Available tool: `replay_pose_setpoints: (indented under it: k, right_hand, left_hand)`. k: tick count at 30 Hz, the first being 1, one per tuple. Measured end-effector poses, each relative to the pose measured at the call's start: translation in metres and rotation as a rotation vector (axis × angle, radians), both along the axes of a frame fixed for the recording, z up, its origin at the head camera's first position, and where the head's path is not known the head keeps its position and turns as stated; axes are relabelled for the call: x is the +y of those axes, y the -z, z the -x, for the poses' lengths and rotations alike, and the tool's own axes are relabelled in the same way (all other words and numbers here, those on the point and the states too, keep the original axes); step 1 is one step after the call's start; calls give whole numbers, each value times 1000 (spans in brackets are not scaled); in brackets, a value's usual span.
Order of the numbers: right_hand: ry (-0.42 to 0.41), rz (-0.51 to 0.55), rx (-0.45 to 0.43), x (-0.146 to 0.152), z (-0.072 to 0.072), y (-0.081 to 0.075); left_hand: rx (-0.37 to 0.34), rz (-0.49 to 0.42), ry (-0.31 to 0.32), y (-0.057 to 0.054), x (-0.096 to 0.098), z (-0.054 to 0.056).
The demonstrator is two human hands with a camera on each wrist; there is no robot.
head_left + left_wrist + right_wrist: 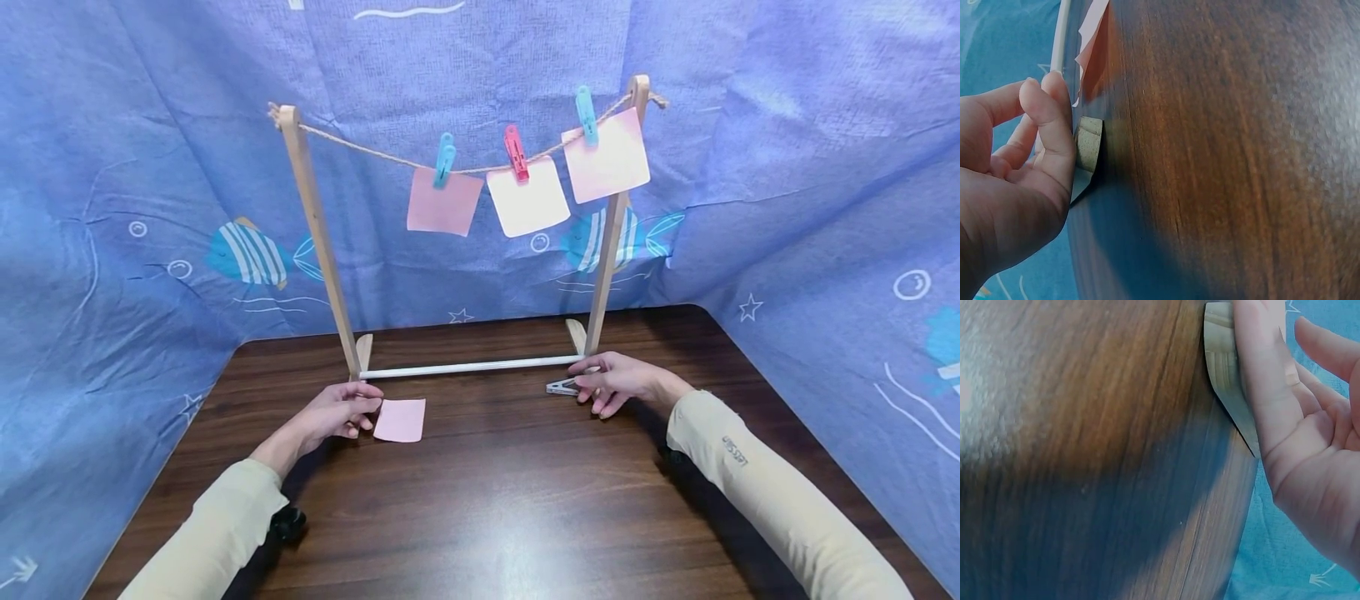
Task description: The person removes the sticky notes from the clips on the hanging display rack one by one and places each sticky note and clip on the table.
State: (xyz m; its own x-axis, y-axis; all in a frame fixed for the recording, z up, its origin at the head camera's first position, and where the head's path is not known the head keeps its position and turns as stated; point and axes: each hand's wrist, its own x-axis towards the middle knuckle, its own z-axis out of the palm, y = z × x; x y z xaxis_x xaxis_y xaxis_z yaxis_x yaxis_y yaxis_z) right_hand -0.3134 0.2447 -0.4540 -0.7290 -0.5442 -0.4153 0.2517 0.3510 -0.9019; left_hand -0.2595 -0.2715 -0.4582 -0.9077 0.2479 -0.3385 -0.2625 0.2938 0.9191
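Observation:
A small pink paper square (401,421) lies on the dark wooden table, a lifted edge of the paper (1095,59) showing in the left wrist view. My left hand (341,410) is at its left side, bent fingers and thumb right at the near corner. Toward the right, a grey clothespin (561,387) lies by the rack's base. My right hand (617,383) reaches over it from the right, fingertips close to its end. In the right wrist view the thumb of this hand (1297,406) stands apart from the fingers; the clothespin is hidden there.
Behind the hands stands a wooden rack (321,242) with a white crossbar (472,367) and a rope (360,148). Clipped to the rope are a darker pink paper (444,207), a whitish paper (531,200) and a pale pink paper (609,158). A blue cloth (465,275) hangs behind.

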Motion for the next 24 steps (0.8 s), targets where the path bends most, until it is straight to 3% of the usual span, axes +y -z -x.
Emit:
replay_pose_setpoints:
  k: [6,11,18,24]
  right_hand:
    - [18,-33,17,2,-1,1]
    - [7,-16,17,2,1,-6]
    - [-25,-10,87,1,1,-29]
    - [-34,-19,126,-5,-1,-55]
  left_hand:
    - [1,1,26,0,1,1]
    - [-12,-6,24,-9,4,1]
    - [3,6,105,-38,8,5]
    - [-32,82,253,-70,15,7]
